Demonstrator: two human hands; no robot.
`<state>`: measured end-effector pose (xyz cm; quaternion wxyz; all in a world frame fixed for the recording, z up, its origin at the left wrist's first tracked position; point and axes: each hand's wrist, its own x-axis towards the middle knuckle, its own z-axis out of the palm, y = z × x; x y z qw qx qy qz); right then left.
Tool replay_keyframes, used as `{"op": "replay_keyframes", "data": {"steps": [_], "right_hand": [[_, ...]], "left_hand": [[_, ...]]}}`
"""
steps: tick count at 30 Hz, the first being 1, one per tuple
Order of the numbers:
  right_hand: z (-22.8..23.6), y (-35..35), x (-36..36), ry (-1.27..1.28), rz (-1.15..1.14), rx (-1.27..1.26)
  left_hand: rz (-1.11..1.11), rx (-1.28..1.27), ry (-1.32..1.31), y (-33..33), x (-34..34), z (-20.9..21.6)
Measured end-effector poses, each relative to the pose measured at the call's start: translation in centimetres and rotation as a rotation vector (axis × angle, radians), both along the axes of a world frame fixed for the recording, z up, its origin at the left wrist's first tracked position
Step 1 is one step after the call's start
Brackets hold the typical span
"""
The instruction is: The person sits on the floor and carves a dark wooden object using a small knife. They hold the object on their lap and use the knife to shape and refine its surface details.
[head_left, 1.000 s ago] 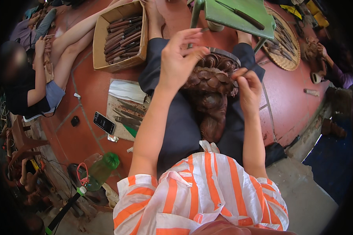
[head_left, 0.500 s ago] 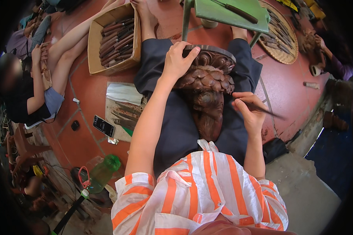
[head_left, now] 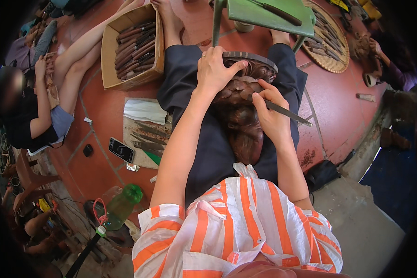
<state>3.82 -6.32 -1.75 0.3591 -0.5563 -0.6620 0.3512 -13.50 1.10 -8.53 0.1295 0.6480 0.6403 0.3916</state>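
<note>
A dark, glossy carved wooden piece [head_left: 240, 111] with scaly relief lies on the person's lap. Left hand [head_left: 215, 72] presses flat on its upper part; right hand [head_left: 269, 118] grips a slim metal chisel [head_left: 287, 112] against its right side.

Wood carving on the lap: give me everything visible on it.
The wood carving is a dark reddish-brown block, glossy, cut in relief with scale-like or leafy forms and a curved rim at its far end. It lies lengthwise on the person's lap, on dark trousers, narrowing toward the body. The left hand rests on its far upper part. The right hand sits on its right side holding a slim chisel, whose tip is hidden by the fingers.
</note>
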Motion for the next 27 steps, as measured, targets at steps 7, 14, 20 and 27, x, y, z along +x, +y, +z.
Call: {"op": "replay_keyframes", "data": {"steps": [7,14,20,27], "right_hand": [[0.1,0.0,-1.5,-0.206,-0.03,0.046],[-0.1,0.4,-0.3,0.2,-0.093,-0.218],[-1.1,0.4,-1.1,0.009,-0.099,0.011],[-0.3,0.0,-2.3,-0.207,-0.073,0.12]], "left_hand": [[-0.006,-0.036,0.014,-0.1,0.2,0.1],[0.008,-0.019,0.013,-0.3,0.0,0.2],[-0.004,-0.041,0.004,-0.3,0.0,0.4],[0.001,-0.038,-0.004,-0.1,-0.1,0.5]]}}
